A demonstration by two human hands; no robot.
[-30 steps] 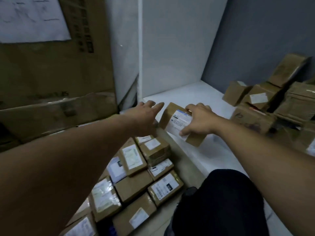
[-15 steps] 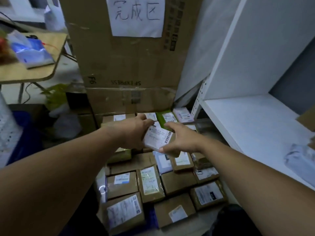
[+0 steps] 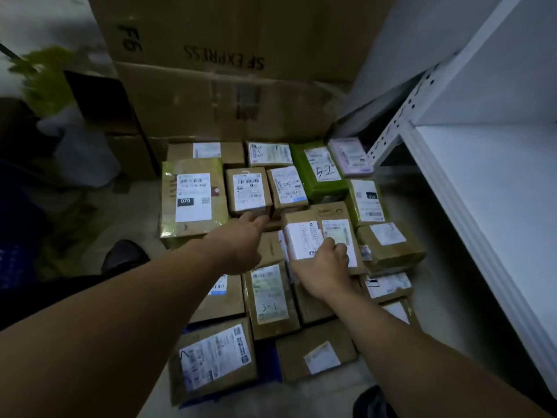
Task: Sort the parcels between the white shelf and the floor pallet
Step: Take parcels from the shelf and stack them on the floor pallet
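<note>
Several labelled brown parcels lie packed together on the floor pallet (image 3: 266, 362), whose blue surface shows between them. My right hand (image 3: 327, 268) grips the near edge of a small brown parcel (image 3: 303, 236) with a white label, which sits on top of the pile at its middle. Stretched forward to its left, my left hand (image 3: 241, 244) is empty, its fingertips at the front edge of a small labelled box (image 3: 248, 190). The white shelf (image 3: 488, 212) stands at the right, and the part of its board in view is bare.
A big SF Express carton (image 3: 235, 70) stands behind the pile. A green-wrapped parcel (image 3: 319, 171) and a large shiny one (image 3: 193, 200) lie in the back rows. My shoes (image 3: 123, 256) are on the floor near the pallet.
The small parcel came off the shelf and down to the floor pile. My left hand held it half a second ago and has let go, while my right hand still holds it. The view swung left and down.
</note>
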